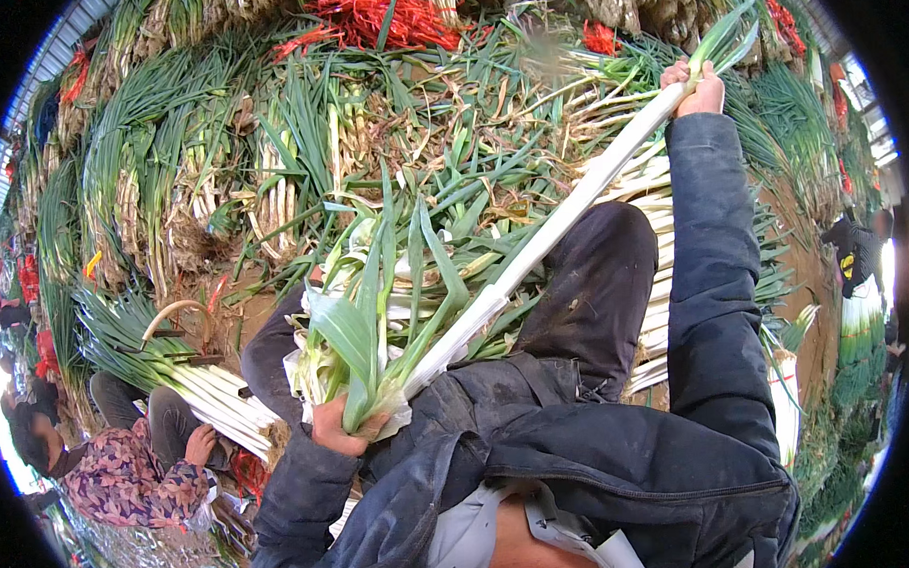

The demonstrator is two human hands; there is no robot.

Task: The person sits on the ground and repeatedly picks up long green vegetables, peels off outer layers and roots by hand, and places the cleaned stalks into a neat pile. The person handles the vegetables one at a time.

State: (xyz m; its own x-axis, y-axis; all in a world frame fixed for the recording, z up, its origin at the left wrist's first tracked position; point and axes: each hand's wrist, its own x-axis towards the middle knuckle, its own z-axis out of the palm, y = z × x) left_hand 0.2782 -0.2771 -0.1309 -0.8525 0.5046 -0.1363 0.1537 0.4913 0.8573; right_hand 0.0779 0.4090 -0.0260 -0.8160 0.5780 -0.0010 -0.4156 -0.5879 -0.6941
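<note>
My right hand [697, 91], raised at the upper right, grips a long green onion [586, 189] where its white shank turns into green leaves. The shank runs diagonally down toward my lap, where a pale outer layer is bunched around it. At the lower left, my left hand [347, 430] is closed around loose green leaves and pale peeled sheaths [387, 399] beside the shank's lower end. A heap of stripped leaves [454, 284] lies between my knees. The root end of the held onion is not clearly visible.
Cleaned white green onions [653, 277] lie beside my right knee. Unpeeled bundles [157, 159] stand at the upper left. Red plastic ties [385, 20] are piled at the top. A person in a patterned jacket [131, 475] sits at the left near a bundle [211, 398] under a curved handle [174, 309].
</note>
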